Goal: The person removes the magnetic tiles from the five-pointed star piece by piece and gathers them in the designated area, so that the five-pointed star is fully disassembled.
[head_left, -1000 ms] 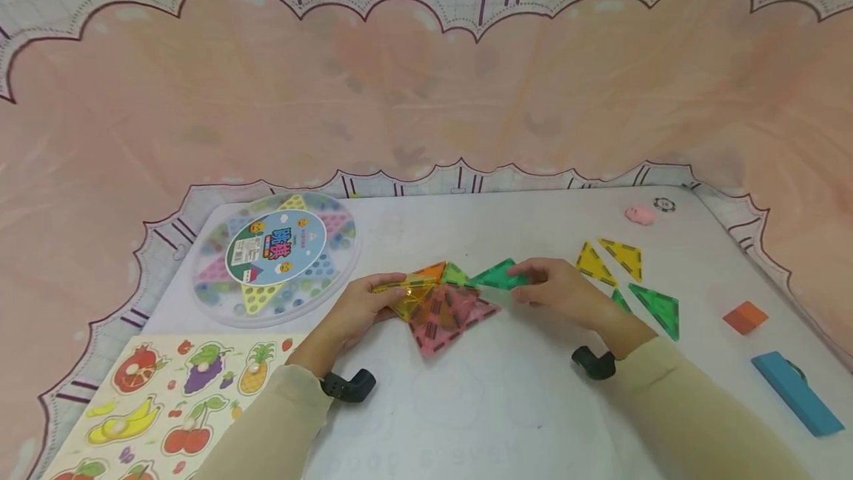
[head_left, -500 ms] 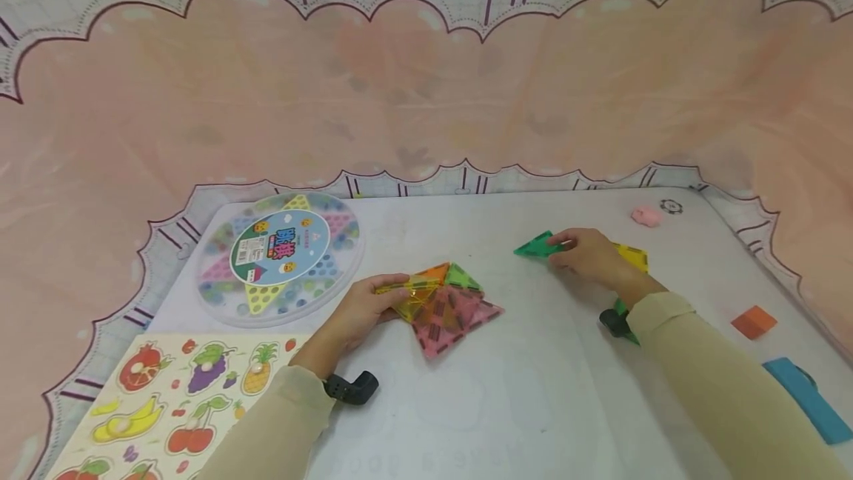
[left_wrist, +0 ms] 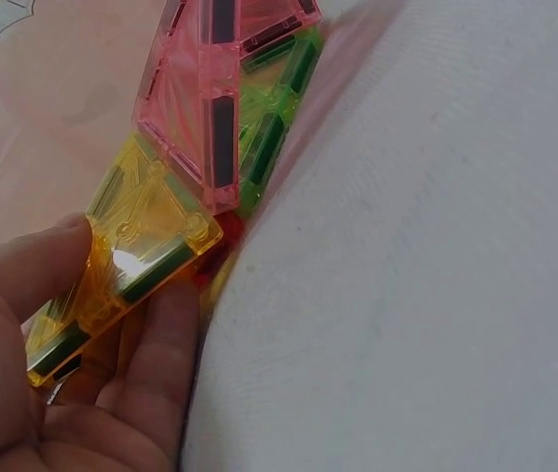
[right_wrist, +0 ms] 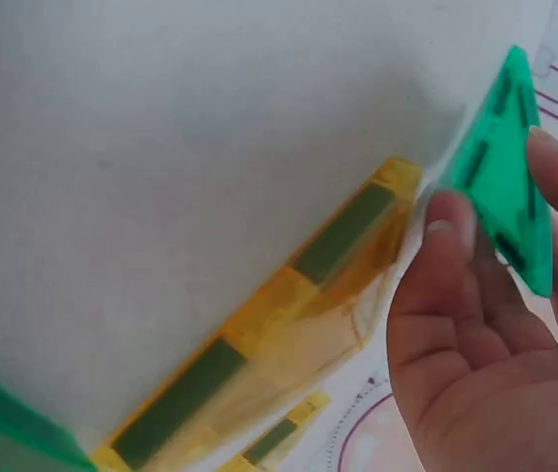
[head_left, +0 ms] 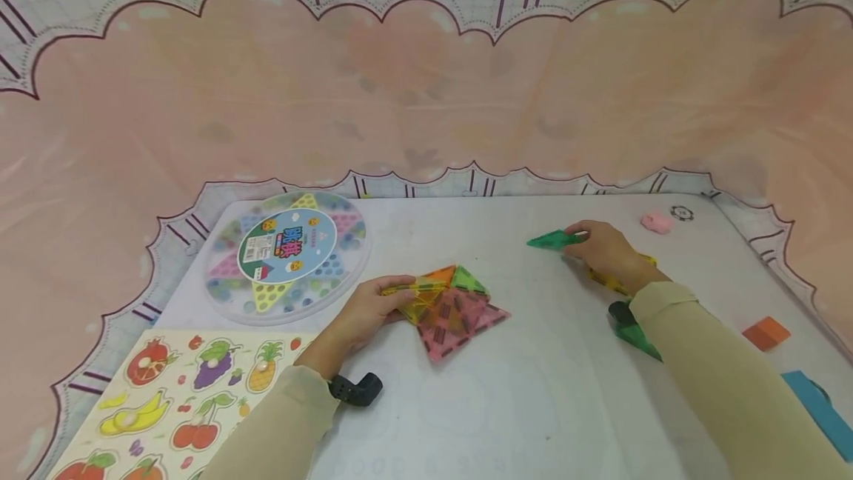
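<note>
Nearest, two beige sleeves (head_left: 713, 376) enter from below; the near edge of the white table (head_left: 506, 406) is out of view, and faint lettering (head_left: 460, 463) there is hard to read. A fruit picture board (head_left: 176, 391) lies along the table's left edge, its lower part cut off and one corner behind the left sleeve. Along the right edge, a blue block (head_left: 816, 413) is cropped by the frame, with an orange block (head_left: 766, 333) beyond it. At the middle, the left hand (head_left: 366, 307) pinches a yellow tile (left_wrist: 146, 236) between thumb and fingers; touching it is a cluster of pink tiles (head_left: 453, 321), an orange tile (head_left: 440, 273) and a light green tile (head_left: 469, 281), their joints hard to make out. Farther right, the right hand (head_left: 605, 252) pinches a green triangular tile (head_left: 552, 241); its arm partly hides another green tile (head_left: 641, 341) and yellow tiles (head_left: 609, 282). A round game board (head_left: 288, 258) lies near the far left corner; a small pink object (head_left: 656, 223), its shape unclear, near the far right.
</note>
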Demonstrator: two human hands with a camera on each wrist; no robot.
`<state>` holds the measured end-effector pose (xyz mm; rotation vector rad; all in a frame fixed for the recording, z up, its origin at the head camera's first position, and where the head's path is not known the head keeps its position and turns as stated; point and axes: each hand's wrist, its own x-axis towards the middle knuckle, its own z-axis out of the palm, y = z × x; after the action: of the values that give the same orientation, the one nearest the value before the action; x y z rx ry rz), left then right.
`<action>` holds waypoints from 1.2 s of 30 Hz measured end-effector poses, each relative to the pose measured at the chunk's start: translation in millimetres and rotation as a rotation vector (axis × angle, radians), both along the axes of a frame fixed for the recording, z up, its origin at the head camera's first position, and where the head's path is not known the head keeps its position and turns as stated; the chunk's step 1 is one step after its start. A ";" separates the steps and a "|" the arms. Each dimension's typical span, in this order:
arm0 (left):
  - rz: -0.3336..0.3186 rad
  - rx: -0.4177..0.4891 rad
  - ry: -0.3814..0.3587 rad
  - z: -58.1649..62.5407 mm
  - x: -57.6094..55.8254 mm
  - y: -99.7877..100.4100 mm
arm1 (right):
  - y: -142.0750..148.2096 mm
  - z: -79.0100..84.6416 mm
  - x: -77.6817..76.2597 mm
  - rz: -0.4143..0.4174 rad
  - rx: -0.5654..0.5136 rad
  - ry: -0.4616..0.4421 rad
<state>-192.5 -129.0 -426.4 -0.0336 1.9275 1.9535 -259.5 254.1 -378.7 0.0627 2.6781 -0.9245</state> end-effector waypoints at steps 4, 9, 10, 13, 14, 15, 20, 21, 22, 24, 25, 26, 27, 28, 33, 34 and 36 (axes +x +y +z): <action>-0.010 0.008 0.013 1.3 1.1 2.2 | 5.8 4.6 3.8 0.014 0.027 0.016; -0.013 0.030 0.034 2.6 2.1 3.2 | 11.8 13.4 11.9 0.044 0.026 0.032; -0.011 0.031 0.033 2.4 2.1 3.1 | 12.1 15.4 14.1 0.054 0.022 0.041; -0.007 0.030 0.028 1.1 1.5 2.5 | 10.7 21.9 22.6 0.081 -0.003 0.081; -0.003 0.030 0.022 0.5 1.2 2.2 | 9.4 23.8 25.9 0.090 -0.013 0.095; -0.002 0.028 0.021 0.0 1.0 1.8 | 7.1 25.5 29.7 0.101 -0.024 0.107; -0.010 0.023 0.017 6.4 3.1 1.2 | -12.9 23.8 48.7 0.156 -0.076 0.152; -0.017 0.020 0.015 10.3 4.6 1.5 | -17.7 21.8 52.6 0.168 -0.085 0.162; -0.022 0.017 0.012 14.4 6.1 1.9 | -22.0 19.2 56.2 0.181 -0.095 0.169; -0.033 0.015 0.004 20.7 8.2 2.6 | -30.6 14.9 63.1 0.208 -0.127 0.172; -0.037 0.012 -0.001 23.6 9.3 3.0 | -34.5 12.4 66.0 0.223 -0.147 0.166; -0.039 0.015 0.002 23.3 9.4 3.0 | -38.4 9.7 68.9 0.242 -0.161 0.163; -0.040 0.019 0.001 20.6 8.2 2.6 | -42.6 7.0 71.4 0.263 -0.176 0.159; -0.038 0.024 -0.001 17.4 6.7 2.2 | -46.9 4.4 73.3 0.279 -0.192 0.146; -0.013 0.027 -0.004 1.0 0.2 0.8 | -66.7 -7.8 80.0 0.350 -0.233 0.072; -0.008 0.025 -0.003 -0.3 0.1 1.0 | -69.7 -9.9 80.7 0.364 -0.240 0.056; -0.004 0.018 0.000 -1.8 0.0 1.5 | -75.2 -12.5 81.9 0.387 -0.248 0.032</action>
<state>-192.5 -127.5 -428.2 -0.0251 1.9084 1.9682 -177.7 178.9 -391.2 -0.5087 2.4504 -1.1170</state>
